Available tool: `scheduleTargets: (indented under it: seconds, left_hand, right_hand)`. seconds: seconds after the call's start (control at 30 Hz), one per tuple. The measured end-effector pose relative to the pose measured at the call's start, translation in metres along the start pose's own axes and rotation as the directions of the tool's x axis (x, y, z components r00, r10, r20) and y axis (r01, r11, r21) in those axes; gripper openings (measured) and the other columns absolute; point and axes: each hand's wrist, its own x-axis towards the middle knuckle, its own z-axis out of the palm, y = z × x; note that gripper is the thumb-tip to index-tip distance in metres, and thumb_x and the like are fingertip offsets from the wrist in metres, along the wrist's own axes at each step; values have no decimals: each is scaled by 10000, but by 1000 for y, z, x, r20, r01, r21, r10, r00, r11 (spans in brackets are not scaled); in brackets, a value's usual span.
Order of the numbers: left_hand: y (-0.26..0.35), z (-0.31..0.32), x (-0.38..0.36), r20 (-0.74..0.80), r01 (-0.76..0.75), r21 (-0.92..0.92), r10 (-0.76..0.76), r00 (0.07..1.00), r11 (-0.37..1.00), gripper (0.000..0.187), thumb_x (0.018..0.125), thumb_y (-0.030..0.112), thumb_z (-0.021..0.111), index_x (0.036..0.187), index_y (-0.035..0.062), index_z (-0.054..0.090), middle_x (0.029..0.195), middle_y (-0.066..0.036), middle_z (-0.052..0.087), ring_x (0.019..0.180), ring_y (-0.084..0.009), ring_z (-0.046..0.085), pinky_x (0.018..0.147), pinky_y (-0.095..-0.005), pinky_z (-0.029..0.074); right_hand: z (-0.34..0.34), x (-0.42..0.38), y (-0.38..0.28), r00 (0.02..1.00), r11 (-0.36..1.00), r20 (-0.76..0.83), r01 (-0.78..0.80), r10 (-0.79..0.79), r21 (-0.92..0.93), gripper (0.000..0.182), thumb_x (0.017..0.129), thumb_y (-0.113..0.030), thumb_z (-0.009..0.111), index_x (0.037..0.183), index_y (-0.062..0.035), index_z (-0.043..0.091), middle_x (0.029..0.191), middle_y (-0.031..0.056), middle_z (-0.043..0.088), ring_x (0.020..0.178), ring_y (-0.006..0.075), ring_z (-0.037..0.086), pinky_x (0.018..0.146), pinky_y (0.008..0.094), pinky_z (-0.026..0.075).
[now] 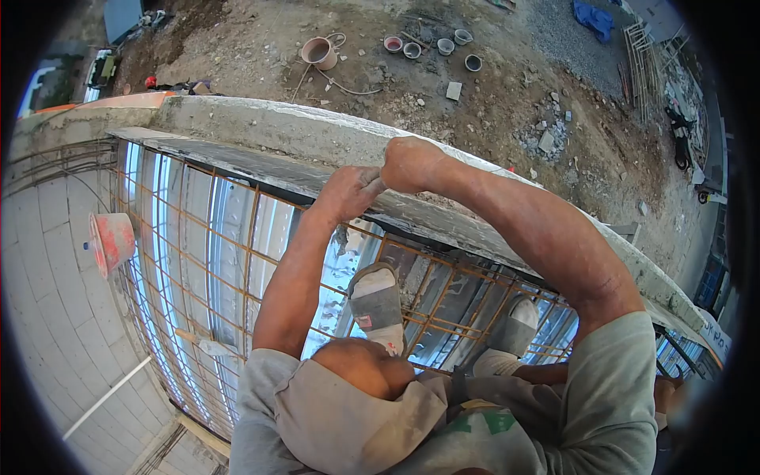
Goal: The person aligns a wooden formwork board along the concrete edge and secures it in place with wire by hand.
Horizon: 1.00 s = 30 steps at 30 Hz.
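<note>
My left hand (pixel 348 194) is over the inner edge of the concrete ledge (pixel 261 142), grey smears on its fingers. Those fingers are drawn together and point toward my right hand (pixel 412 165), which is curled into a fist directly beside them. Whatever the two hands hold, if anything, is hidden or too small to make out. Below lies a rusty rebar grid (pixel 249 229) over shiny corrugated metal decking (pixel 162 198). My sandalled feet rest there, one sandal (pixel 376 305) near the middle. A trowel (pixel 218 347) lies on the grid to the left.
A red mortar-smeared bucket (pixel 112 241) is by the block wall (pixel 59 261) at left. Beyond the ledge the dirt ground lies far below, with a large bucket (pixel 319 52), several small pails (pixel 446 47), rubble (pixel 546 141) and a blue tarp (pixel 594 21).
</note>
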Motion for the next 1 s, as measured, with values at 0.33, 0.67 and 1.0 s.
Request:
scheduleTargets:
  seconds: [0.33, 0.67, 1.0]
  left_hand:
    - [-12, -5, -28, -386, -143, -134, 81, 919, 981, 238, 882, 250, 587, 908, 27, 666, 867, -169, 646, 793, -354, 612, 690, -404, 476]
    - [-5, 17, -111, -601, -106, -499, -255, 757, 860, 194, 898, 139, 597, 996, -13, 668, 1015, -128, 679, 946, -200, 639, 827, -315, 497]
    - [-8, 51, -129, -700, 6, -313, -234, 675, 950, 155, 888, 79, 595, 1010, 70, 690, 1057, -98, 677, 982, -237, 642, 859, -321, 496]
  right_hand:
    - [-31, -15, -25, 940, 938, -37, 336, -340, -85, 228, 762, -131, 542, 790, 71, 643, 790, 244, 649, 725, 375, 643, 671, 428, 508]
    - [73, -76, -83, 969, 482, 25, 101, -248, 870, 178, 924, -105, 468, 978, 19, 584, 734, 61, 604, 569, 132, 591, 544, 266, 483]
    - [184, -65, -57, 958, 566, -79, 228, -276, 792, 131, 872, -127, 513, 908, -27, 589, 710, 120, 645, 640, 280, 643, 620, 388, 505]
